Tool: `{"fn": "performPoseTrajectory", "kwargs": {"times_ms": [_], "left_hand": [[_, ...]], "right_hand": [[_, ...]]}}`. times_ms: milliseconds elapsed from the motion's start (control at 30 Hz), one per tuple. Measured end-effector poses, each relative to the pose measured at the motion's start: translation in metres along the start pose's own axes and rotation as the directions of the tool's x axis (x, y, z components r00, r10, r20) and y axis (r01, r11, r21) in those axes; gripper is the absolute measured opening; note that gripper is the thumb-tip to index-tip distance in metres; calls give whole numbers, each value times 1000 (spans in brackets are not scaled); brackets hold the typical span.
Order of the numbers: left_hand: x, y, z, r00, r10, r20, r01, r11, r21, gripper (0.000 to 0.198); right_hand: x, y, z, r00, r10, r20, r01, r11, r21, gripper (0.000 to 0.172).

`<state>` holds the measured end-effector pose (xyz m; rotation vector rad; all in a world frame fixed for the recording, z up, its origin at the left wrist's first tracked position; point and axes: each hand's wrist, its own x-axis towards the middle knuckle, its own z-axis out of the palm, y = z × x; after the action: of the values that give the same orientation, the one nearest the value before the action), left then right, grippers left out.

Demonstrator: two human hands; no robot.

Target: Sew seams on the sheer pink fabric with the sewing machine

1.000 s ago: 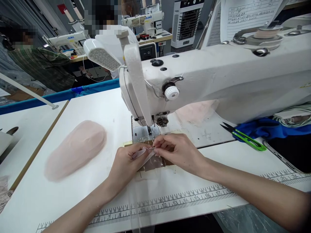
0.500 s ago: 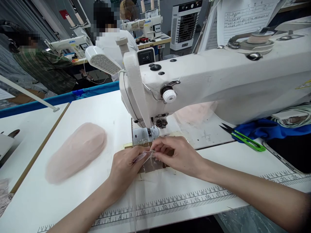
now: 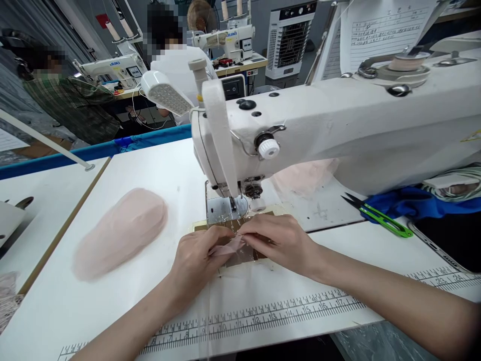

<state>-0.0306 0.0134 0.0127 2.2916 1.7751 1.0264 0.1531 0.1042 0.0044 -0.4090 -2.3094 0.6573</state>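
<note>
Between my two hands is a small piece of sheer pale pink fabric [image 3: 230, 246], just in front of the sewing machine's needle area [image 3: 233, 203]. My left hand [image 3: 201, 253] pinches its left part between thumb and fingers. At the other end, the thumb and fingertips of my right hand [image 3: 280, 243] close on the fabric's edge. A thin clear strip [image 3: 204, 321] hangs from near my left hand over the table's front edge. Under the hands lies a brown taped patch [image 3: 244, 256]. The white sewing machine [image 3: 300, 118] stands right behind them.
A pile of pale pink sheer fabric [image 3: 122, 233] lies left, more fabric [image 3: 304, 175] behind the machine head. At right are green thread snips [image 3: 387, 218], blue cloth [image 3: 398, 200] and a phone [image 3: 451, 240]. A printed ruler [image 3: 263, 316] runs along the front. Two people sit beyond.
My right fingers have flattened and closed further on the fabric, and more of the pink piece shows between the hands. The whole view has shifted slightly.
</note>
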Motion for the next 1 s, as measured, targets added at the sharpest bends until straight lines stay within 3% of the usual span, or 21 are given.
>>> {"fn": "performPoseTrajectory", "kwargs": {"times_ms": [100,233,400,467,533,600,667,800,867,933,1000], "left_hand": [[0,1,1,999,-31,23,32,999,-20,11],[0,2,0,998,65,15,-63,995,-72,18],[-3,4,-1,987,155,-37,-156,987,-45,10],[-2,6,-3,993,117,-35,-120,988,-99,6],[-2,9,-4,998,8,65,5,981,-196,5],[-1,9,-4,967,-119,224,170,960,-224,9],[-2,7,0,937,-202,286,243,963,-119,13],[-2,-1,10,954,-241,179,213,964,160,7],[-1,-4,12,968,-221,118,191,956,225,29],[-1,-4,12,990,-133,39,116,949,294,46],[-1,-2,10,1000,1,-29,10,924,382,49]], "right_hand": [[-4,3,-2,987,-153,52,160,970,-184,24],[-12,5,-7,898,-420,132,441,854,-277,26],[-13,1,-14,875,-439,203,478,850,-223,23],[-9,-3,-16,849,-512,129,527,810,-258,20],[-6,-7,-16,838,-545,22,527,799,-290,16],[-4,-7,-11,902,-430,-30,413,882,-228,12],[-3,-5,-5,975,-220,7,220,970,-107,11],[1,4,4,993,81,84,-78,996,-45,14],[5,8,6,985,155,80,-145,983,-113,15],[9,10,6,976,199,84,-180,964,-193,17],[12,12,8,967,238,92,-206,941,-267,17]]}}
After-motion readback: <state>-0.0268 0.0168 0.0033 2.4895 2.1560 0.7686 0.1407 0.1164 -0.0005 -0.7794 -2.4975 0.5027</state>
